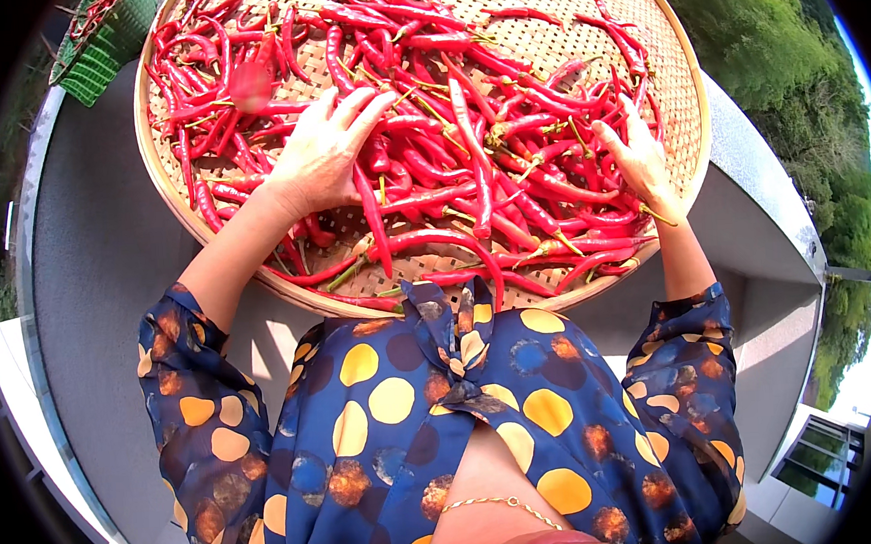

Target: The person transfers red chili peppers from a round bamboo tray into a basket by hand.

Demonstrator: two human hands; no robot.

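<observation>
A round woven bamboo tray (644, 21) lies before me, spread with many long red chili peppers (432, 198) on green stems. The pile is thickest from the middle to the near side. My left hand (333, 148) rests over the peppers left of centre, fingers spread; its thumb side is partly hidden by a pepper hanging beside it. At the right side of the pile, my right hand (636, 151) stands with thumb and fingers apart, cupped against the peppers' edge. I see no pepper clearly gripped in either hand.
A green woven basket (103, 57) with dried-looking red peppers stands at the far left. The tray sits over a grey ledge (93, 216) with a pale low wall (759, 174) on the right. Trees (755, 33) grow beyond it.
</observation>
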